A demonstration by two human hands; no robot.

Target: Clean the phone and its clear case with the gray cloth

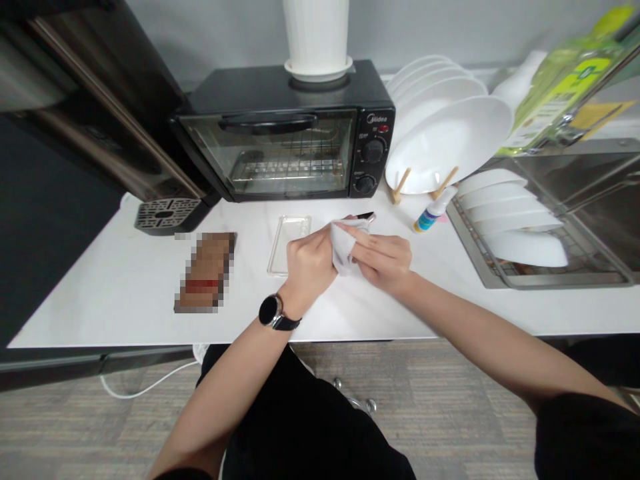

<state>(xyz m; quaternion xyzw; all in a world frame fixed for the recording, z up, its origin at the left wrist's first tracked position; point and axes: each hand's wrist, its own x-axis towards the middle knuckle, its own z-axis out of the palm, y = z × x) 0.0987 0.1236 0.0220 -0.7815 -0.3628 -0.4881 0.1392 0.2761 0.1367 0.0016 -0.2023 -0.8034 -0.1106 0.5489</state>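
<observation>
My left hand (311, 267), with a black watch on its wrist, is closed round something that the hands and cloth mostly hide. My right hand (384, 259) presses a white cloth (343, 248) against it with its fingers together. Just beyond the cloth shows a small dark-ended object (367, 217). Partly behind my left hand lies a clear phone case (284, 241) on the white counter (240, 327). A small spray bottle (431, 212) with a blue label stands to the right of my hands.
A black toaster oven (290, 153) holds up a white pot (317, 40). White plates (450, 140) stand in a wooden rack. At the right is a sink (483, 267) with stacked bowls (525, 247). A pixelated flat item (206, 273) lies at the left, near a drip tray (167, 215).
</observation>
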